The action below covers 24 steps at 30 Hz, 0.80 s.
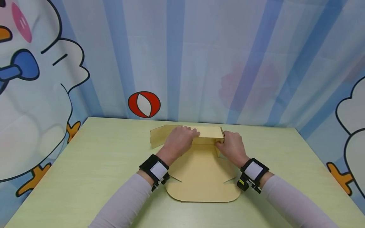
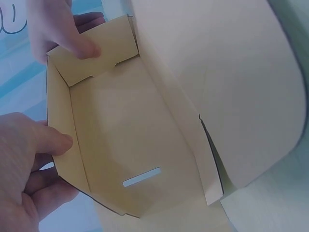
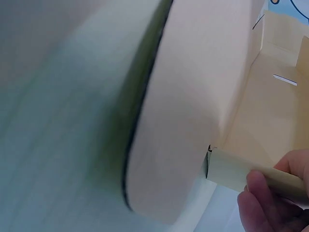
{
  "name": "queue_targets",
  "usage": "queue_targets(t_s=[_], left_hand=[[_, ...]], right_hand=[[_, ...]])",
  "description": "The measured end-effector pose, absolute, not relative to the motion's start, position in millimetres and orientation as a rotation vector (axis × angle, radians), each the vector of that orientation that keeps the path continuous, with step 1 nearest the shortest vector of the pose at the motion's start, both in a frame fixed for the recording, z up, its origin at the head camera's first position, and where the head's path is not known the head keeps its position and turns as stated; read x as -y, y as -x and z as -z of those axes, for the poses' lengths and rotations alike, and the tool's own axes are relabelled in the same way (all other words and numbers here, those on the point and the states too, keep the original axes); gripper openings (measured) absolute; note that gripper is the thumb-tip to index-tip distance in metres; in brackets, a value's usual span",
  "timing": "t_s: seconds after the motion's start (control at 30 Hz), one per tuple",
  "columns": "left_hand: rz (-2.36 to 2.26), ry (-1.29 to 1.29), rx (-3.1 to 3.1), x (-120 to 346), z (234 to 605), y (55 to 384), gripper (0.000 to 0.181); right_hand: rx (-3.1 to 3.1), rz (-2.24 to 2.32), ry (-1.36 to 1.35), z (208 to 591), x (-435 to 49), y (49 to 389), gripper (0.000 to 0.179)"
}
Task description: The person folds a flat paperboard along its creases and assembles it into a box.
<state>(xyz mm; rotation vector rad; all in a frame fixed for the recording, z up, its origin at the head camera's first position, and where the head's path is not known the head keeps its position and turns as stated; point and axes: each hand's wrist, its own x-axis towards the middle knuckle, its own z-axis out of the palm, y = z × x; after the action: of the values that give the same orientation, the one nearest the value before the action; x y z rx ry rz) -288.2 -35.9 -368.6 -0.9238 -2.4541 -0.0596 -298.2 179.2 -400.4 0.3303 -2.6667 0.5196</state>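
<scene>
A partly folded tan cardboard box (image 1: 203,167) lies on the table, its rounded flap toward me. At the far end, several panels stand folded up around a tray-like section. My left hand (image 1: 180,142) grips the upright far wall (image 2: 60,113), thumb inside and fingers outside. My right hand (image 1: 232,147) pinches the folded-up right end panel (image 3: 229,169), with the thumb on its inner face. A slot (image 2: 141,177) cuts through the tray-like section near its left end. On the left, a side panel (image 1: 159,135) sticks outward, untouched by either hand.
The pale wooden table (image 1: 114,152) extends on both sides of the cardboard. Behind it hangs a blue striped curtain (image 1: 199,63) printed with cartoon birds and a red-and-white ball (image 1: 144,104). Each wrist wears a black strap (image 1: 253,172) carrying a small camera.
</scene>
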Motion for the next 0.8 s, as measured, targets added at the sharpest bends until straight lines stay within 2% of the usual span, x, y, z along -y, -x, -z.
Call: queue_targets(t_s=[0.8], left_hand=[[0.052,0.914,2.456,35.3,368.6,287.2,0.029]], right_hand=[[2.599,-0.467,-0.309,408.1,-177.2,304.1,0.013]])
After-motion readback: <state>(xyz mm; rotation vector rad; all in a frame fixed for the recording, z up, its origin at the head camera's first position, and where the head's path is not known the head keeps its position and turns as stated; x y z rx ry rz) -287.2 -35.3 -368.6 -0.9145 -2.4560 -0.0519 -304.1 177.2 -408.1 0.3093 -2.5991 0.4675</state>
